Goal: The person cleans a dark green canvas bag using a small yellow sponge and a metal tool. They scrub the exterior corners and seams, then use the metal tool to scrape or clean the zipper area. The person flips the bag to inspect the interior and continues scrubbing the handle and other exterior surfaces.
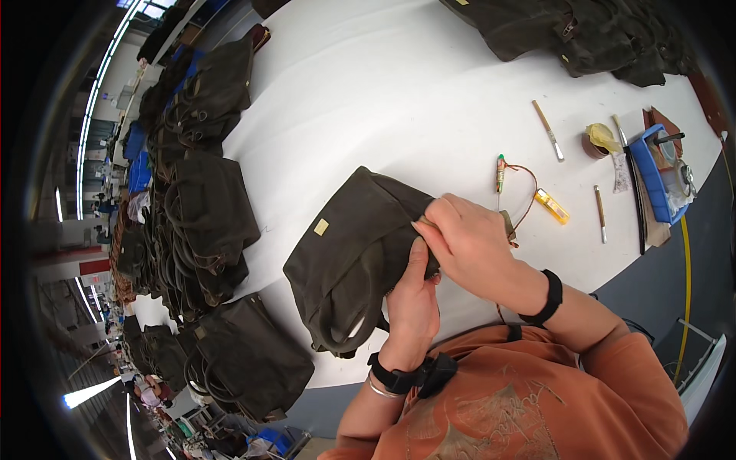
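Note:
A dark olive fabric handbag (339, 247) lies on the white table before me, its looped handles towards my body and a small pale yellow tag on its side. At the bag's right edge, my left hand (415, 299) grips the fabric from below, thumb on top. Just above it my right hand (468, 238) pinches the same edge, with a small tan piece showing between its fingers; what that piece is, I cannot tell. The two hands nearly touch. Right of them lie a green-capped pointed tool (500, 173), a reddish cord and a yellow lighter (552, 206).
Similar bags (213, 213) are heaped along the left, with more (604, 40) at the top right. Brushes (548, 131), a brown pot (595, 144) with yellow wrapping and a blue plastic tray (651, 178) of supplies stand at the right. A person is in the background, lower left.

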### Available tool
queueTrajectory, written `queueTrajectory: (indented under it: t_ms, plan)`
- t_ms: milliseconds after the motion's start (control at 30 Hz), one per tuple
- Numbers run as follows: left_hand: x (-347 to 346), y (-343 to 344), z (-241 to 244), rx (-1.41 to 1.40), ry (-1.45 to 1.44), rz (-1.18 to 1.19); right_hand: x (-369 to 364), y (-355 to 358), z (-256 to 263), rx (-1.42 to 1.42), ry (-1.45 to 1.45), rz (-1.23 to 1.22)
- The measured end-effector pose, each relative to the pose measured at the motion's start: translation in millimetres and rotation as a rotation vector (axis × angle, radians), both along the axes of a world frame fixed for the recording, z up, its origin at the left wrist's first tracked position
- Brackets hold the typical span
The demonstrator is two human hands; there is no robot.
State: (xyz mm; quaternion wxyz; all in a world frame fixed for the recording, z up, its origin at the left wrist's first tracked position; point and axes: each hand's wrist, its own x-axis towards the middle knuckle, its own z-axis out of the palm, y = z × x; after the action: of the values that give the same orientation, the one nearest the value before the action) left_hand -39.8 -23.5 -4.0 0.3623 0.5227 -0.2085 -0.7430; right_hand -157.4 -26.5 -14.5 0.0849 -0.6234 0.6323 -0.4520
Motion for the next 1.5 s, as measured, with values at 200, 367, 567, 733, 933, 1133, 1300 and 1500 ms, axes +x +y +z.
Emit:
queueTrajectory:
  t_ms: [200,367,567,733,933,1133,1300,1500]
  plan:
    - [8.8,4.2,-10.0,-0.040,0.000,0.012,-5.8,-1.9,2.9,0.051,-0.068,0.017]
    - [4.9,-0.6,-4.9,0.011,0.000,-0.012,-8.8,16.5,-0.5,0.067,-0.064,0.068]
    - [-3.0,1.1,4.9,0.025,-0.059,0.001,-7.9,-17.2,-3.7,-0.005,-0.033,-0.033]
    - [6.0,-0.9,-0.4,-0.060,-0.026,-0.035,-19.3,-4.4,8.9,0.166,-0.299,-0.020]
    - [7.9,-2.1,-8.8,-0.018,0.005,-0.027,-11.6,15.9,6.0,0.067,-0.109,0.061]
    - [-2.1,1.6,-0.7,-0.008,-0.047,-0.039,-4.7,-4.7,3.8,0.023,0.023,-0.011]
    - [6.9,-1.9,-6.3,-0.058,-0.010,-0.064,-9.4,12.3,7.5,0.059,-0.038,0.050]
    - [-2.2,7.0,-0.8,-0.074,-0.058,-0.005,-12.7,-13.6,-2.4,-0.003,-0.091,-0.084]
